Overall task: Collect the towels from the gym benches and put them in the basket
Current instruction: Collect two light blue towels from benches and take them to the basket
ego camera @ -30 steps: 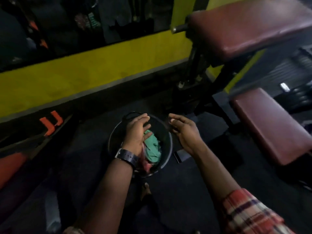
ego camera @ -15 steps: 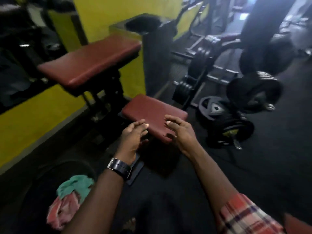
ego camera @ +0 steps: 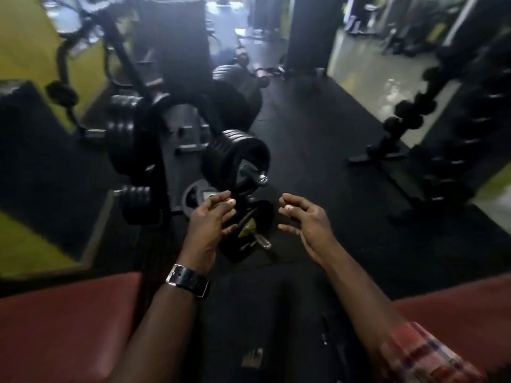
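Observation:
My left hand, with a black watch on the wrist, is held out in front of me, fingers apart and holding nothing. My right hand is beside it, also with loosely curled, spread fingers and nothing in it. A dark red bench pad fills the bottom left, and another red pad shows at the bottom right. No towel and no basket are in view.
A rack loaded with black weight plates stands ahead on the left, with loose plates on the black rubber floor under my hands. A dumbbell rack is at the right. Dark pillars stand at the back.
The view has swung right, away from the basket with its green and pink towels, which has left the frame. Both hands stay empty and raised. Weight racks now fill the view.

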A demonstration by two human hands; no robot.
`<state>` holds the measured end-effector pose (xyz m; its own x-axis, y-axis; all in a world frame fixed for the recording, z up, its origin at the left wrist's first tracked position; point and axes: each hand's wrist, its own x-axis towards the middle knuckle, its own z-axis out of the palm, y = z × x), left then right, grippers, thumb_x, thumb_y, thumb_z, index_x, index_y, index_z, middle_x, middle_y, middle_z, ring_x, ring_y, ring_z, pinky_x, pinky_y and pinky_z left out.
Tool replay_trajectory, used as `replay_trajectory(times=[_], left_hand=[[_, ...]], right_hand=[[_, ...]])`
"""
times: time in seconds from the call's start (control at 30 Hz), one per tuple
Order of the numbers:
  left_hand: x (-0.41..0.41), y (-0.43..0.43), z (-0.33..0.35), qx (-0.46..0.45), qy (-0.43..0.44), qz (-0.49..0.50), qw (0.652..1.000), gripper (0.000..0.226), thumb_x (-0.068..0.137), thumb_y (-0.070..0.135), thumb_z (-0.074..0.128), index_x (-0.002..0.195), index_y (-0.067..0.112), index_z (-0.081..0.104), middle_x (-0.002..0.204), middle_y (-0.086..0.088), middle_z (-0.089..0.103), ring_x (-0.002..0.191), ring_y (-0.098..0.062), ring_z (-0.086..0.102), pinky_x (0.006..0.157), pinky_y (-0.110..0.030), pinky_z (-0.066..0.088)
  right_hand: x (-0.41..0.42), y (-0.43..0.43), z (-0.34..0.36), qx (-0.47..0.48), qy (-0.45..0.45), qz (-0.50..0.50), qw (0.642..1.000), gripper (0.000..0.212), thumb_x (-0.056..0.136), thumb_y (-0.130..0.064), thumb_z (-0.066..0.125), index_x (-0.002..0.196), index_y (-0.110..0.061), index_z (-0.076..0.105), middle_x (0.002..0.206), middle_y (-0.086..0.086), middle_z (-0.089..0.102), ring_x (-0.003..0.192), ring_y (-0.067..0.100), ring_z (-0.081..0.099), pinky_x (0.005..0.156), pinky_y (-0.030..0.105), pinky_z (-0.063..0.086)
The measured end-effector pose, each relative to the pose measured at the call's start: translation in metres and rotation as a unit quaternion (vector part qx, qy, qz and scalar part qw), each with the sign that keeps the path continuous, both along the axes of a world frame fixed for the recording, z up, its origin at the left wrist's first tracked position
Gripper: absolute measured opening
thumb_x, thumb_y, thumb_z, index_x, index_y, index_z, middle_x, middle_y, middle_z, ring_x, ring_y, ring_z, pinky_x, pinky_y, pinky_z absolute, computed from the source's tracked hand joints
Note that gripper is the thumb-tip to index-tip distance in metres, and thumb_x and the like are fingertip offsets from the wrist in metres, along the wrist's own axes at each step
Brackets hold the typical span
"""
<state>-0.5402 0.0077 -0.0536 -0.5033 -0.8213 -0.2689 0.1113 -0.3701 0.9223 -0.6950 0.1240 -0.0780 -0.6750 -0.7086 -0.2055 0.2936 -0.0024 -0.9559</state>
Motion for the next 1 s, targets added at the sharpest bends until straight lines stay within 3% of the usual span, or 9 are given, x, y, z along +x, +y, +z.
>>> replay_trajectory(times=[0.1, 0.23, 0.47, 0.63, 0.73, 1.0], left_hand=[[-0.088, -0.027, 0.01, 0.005, 0.011, -0.078, 0.997, 0.019, 0.091, 0.01, 0.06, 0.108, 0.017, 0.065, 0.098, 0.001, 0.069, 0.094, -0.017, 0.062, 0.074, -0.029, 0.051], [-0.194, -0.055, 0.02, -0.012, 0.018, -0.143, 0.99, 0.024, 0.09, 0.007, 0.06, 0.113, 0.012, 0.064, 0.098, -0.001, 0.064, 0.093, -0.016, 0.061, 0.087, -0.035, 0.049], [-0.365, -0.103, 0.005, -0.031, 0.003, -0.235, 0.972, 0.019, 0.087, 0.017, 0.066, 0.103, 0.026, 0.069, 0.09, 0.012, 0.068, 0.095, -0.012, 0.063, 0.075, -0.033, 0.052], [-0.475, -0.153, -0.003, -0.059, -0.008, -0.228, 0.972, 0.017, 0.086, 0.02, 0.068, 0.099, 0.031, 0.072, 0.089, 0.016, 0.071, 0.098, -0.011, 0.064, 0.076, -0.034, 0.055], [-0.554, -0.198, 0.006, -0.06, -0.019, -0.176, 0.982, 0.017, 0.086, 0.021, 0.068, 0.098, 0.03, 0.072, 0.091, 0.011, 0.07, 0.098, -0.013, 0.063, 0.076, -0.033, 0.055], [-0.686, -0.289, 0.016, -0.06, -0.02, -0.09, 0.994, 0.02, 0.082, 0.026, 0.07, 0.101, 0.031, 0.074, 0.098, 0.006, 0.072, 0.099, -0.012, 0.065, 0.074, -0.032, 0.055]], right_hand=[[-0.073, -0.006, 0.015, 0.005, 0.007, -0.074, 0.997, 0.027, 0.09, -0.006, 0.057, 0.113, -0.016, 0.066, 0.122, 0.006, 0.067, 0.112, 0.019, 0.063, 0.089, 0.046, 0.055], [-0.158, -0.018, 0.03, -0.003, 0.013, -0.145, 0.989, 0.024, 0.091, -0.008, 0.057, 0.11, -0.019, 0.067, 0.119, 0.002, 0.067, 0.107, 0.015, 0.064, 0.084, 0.041, 0.056], [-0.307, -0.047, 0.022, 0.009, 0.039, -0.194, 0.98, 0.029, 0.093, -0.011, 0.054, 0.12, -0.017, 0.062, 0.124, 0.002, 0.064, 0.114, 0.016, 0.061, 0.083, 0.04, 0.058], [-0.437, -0.089, 0.02, -0.002, 0.05, -0.18, 0.982, 0.03, 0.094, -0.012, 0.053, 0.122, -0.017, 0.062, 0.125, 0.001, 0.064, 0.114, 0.016, 0.061, 0.08, 0.037, 0.058], [-0.535, -0.14, 0.029, -0.011, 0.046, -0.129, 0.991, 0.027, 0.095, -0.013, 0.053, 0.118, -0.022, 0.063, 0.125, 0.0, 0.065, 0.113, 0.016, 0.063, 0.081, 0.037, 0.059], [-0.687, -0.285, 0.053, -0.05, 0.043, -0.026, 0.997, 0.026, 0.091, -0.012, 0.059, 0.113, -0.022, 0.067, 0.119, 0.0, 0.07, 0.107, 0.017, 0.067, 0.074, 0.035, 0.06]])
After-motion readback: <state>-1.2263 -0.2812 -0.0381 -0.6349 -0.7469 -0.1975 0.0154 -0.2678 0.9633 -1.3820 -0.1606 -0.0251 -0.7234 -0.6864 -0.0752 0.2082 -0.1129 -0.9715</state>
